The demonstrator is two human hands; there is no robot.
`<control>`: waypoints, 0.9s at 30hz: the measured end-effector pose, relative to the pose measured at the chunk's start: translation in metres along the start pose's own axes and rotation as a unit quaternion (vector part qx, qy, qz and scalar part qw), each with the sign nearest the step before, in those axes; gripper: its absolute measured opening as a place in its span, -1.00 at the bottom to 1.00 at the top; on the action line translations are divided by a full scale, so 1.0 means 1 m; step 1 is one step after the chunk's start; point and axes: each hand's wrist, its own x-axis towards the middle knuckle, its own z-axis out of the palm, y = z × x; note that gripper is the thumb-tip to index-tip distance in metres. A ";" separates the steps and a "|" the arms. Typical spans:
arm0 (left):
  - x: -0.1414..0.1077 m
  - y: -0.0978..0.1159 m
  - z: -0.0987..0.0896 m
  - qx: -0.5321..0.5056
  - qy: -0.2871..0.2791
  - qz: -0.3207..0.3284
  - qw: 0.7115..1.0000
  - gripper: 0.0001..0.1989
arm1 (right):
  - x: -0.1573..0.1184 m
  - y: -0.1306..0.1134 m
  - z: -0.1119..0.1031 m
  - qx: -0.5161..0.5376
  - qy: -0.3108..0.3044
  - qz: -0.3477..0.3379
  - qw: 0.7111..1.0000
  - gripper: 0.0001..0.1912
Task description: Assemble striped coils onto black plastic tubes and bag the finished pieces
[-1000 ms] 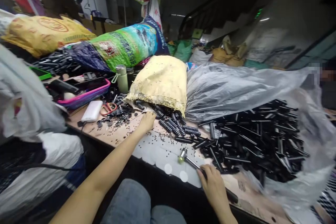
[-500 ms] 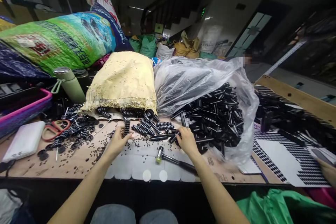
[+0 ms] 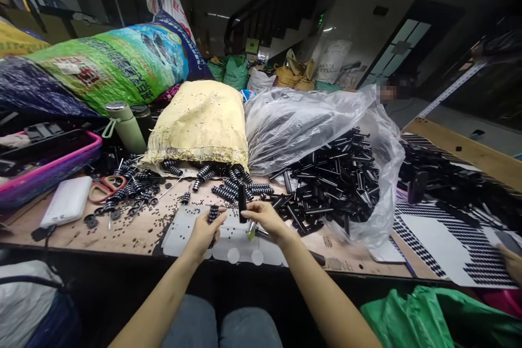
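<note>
My left hand [image 3: 204, 232] is closed around a black ridged cylinder with pale dots [image 3: 213, 213], held upright over the white sheet [image 3: 183, 242]. Between the fingertips of my right hand [image 3: 263, 218] stands a smooth black tube [image 3: 242, 202], upright and apart from the cylinder. Beneath the right hand lies a hammer [image 3: 317, 257] with a yellowish head, partly hidden by the wrist. More dotted cylinders [image 3: 225, 193] spill from the yellow sack [image 3: 199, 119]. Many similar black tubes [image 3: 326, 185] are heaped in the mouth of the clear plastic bag [image 3: 389, 201].
Red-handled scissors [image 3: 106, 189], a white box-shaped device [image 3: 67, 201] and a pink-rimmed basket [image 3: 53, 160] are at the left. A green flask [image 3: 127, 130] stands behind them. Tiny black bits dot the tabletop. At the far right, another person's hand [image 3: 511, 263] is beside patterned sheets [image 3: 432, 244].
My left hand has drawn a dotted cylinder away from the sack, toward me and rightward. My right hand has lifted a black tube from the heap and moved left, turning it upright.
</note>
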 end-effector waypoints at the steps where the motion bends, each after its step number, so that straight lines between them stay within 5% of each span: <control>1: -0.001 0.001 0.005 0.005 -0.008 -0.002 1.000 -0.59 | -0.007 -0.005 0.006 0.021 -0.022 -0.003 1.000 -0.63; 3: -0.003 0.001 0.011 0.006 -0.020 -0.006 1.000 -0.65 | -0.021 -0.015 0.015 0.066 -0.028 -0.005 0.997 -0.56; 6: -0.008 -0.004 0.013 0.032 -0.002 0.023 0.999 -0.70 | -0.036 -0.026 0.015 0.193 0.046 0.031 0.980 -0.21; 8: -0.013 -0.008 0.011 0.097 0.025 0.112 0.989 -0.75 | -0.041 -0.033 0.011 0.338 0.021 0.122 0.933 -0.12; 10: -0.020 -0.011 0.010 0.174 0.018 0.232 0.957 -0.81 | -0.043 -0.039 0.009 0.468 -0.086 0.212 0.854 -0.21; 12: -0.026 -0.013 0.009 0.224 -0.016 0.297 0.928 -0.83 | -0.042 -0.043 0.012 0.544 -0.156 0.240 0.789 -0.28; 13: -0.028 -0.013 0.010 0.228 -0.029 0.300 0.926 -0.83 | -0.041 -0.044 0.015 0.559 -0.153 0.235 0.780 -0.32; 15: -0.030 -0.013 0.010 0.188 -0.034 0.257 0.947 -0.77 | -0.040 -0.043 0.022 0.546 -0.074 0.214 0.807 -0.39; 19: -0.028 -0.010 0.008 0.002 -0.063 0.108 0.992 -0.56 | -0.046 -0.035 0.028 0.303 0.125 0.067 0.942 -0.02; 22: -0.026 -0.008 0.007 -0.057 -0.069 0.044 0.995 -0.52 | -0.056 -0.034 0.028 0.123 0.124 -0.081 0.981 0.15; 27: -0.028 -0.008 0.012 -0.079 -0.050 -0.016 0.996 -0.52 | -0.065 -0.045 0.026 -0.010 0.073 -0.169 0.983 0.14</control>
